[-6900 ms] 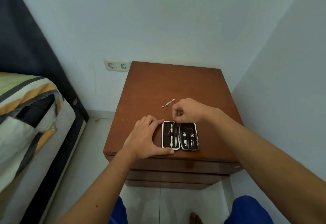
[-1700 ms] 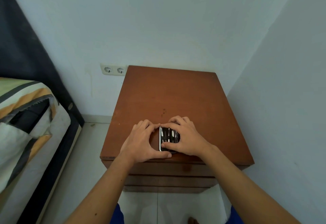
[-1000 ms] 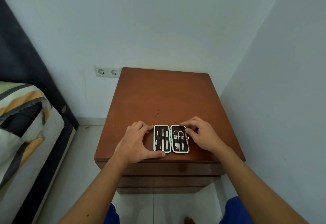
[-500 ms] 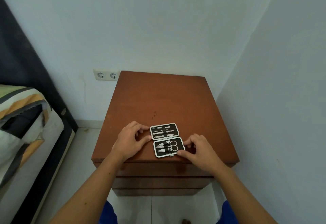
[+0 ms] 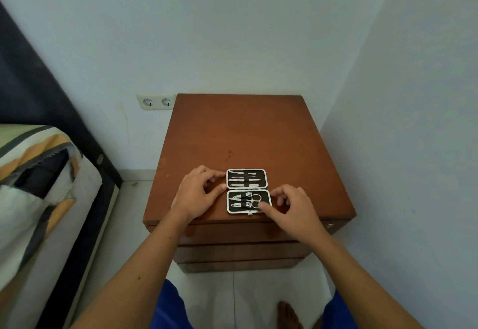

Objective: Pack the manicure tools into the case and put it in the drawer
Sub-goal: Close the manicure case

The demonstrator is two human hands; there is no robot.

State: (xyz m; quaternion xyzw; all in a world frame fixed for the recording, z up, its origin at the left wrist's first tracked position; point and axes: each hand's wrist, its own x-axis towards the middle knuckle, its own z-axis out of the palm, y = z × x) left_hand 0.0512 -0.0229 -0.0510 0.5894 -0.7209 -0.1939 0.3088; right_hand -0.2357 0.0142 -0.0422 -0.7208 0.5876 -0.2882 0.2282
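Observation:
The manicure case (image 5: 247, 191) lies open flat near the front edge of the brown nightstand (image 5: 240, 132). Its hinge runs left to right. The far half (image 5: 246, 178) holds slim metal tools under a strap. The near half (image 5: 241, 202) holds clippers and small scissors. My left hand (image 5: 196, 196) grips the case's left edge, index at the far corner and thumb by the hinge. My right hand (image 5: 297, 209) holds the right edge, with its thumb lying on the near half. No loose tool lies on the nightstand top. The drawer fronts (image 5: 240, 235) below are closed.
A bed with striped bedding (image 5: 38, 186) and a dark headboard stands to the left. A double wall socket (image 5: 156, 101) sits beside the nightstand's back left corner. A wall runs close along the right side. My bare foot (image 5: 288, 313) is on the tiled floor.
The open case has been turned a quarter turn, from halves side by side to one half behind the other. Both hands stayed on its edges. The loose tool seen earlier is off the tabletop.

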